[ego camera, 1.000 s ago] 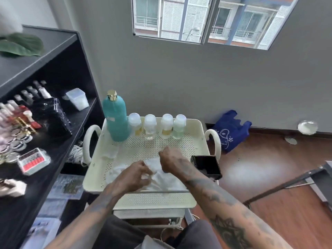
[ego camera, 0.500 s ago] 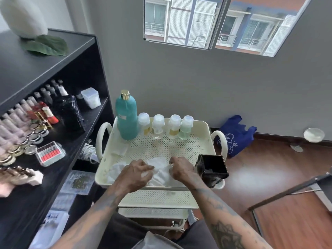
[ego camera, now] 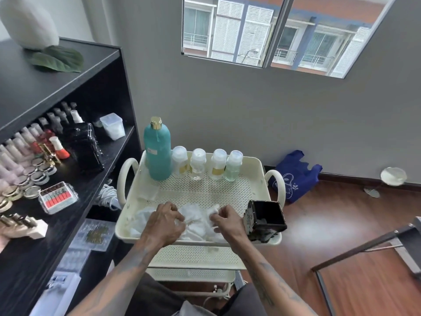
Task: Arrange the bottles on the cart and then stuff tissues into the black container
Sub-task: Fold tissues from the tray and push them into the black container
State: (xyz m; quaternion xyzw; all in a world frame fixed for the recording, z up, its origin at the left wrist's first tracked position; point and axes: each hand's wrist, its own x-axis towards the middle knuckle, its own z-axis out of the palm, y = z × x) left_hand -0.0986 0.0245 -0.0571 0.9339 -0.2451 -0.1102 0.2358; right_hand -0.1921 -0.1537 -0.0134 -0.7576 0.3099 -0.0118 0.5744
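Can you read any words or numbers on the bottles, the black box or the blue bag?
Nothing can be read for sure.
Tall teal bottle with gold cap: small white label, too blurred.
Black square container: white marks on its side, too blurred.
Blue fabric bag: white line drawing with tiny letters, too small.
Four small clear bottles with white caps: no text visible.

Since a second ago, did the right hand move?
Yes. Judged against the small bottles at the back of the cart tray, the right hand has pulled back toward the tray's front edge, pinching the tissues.
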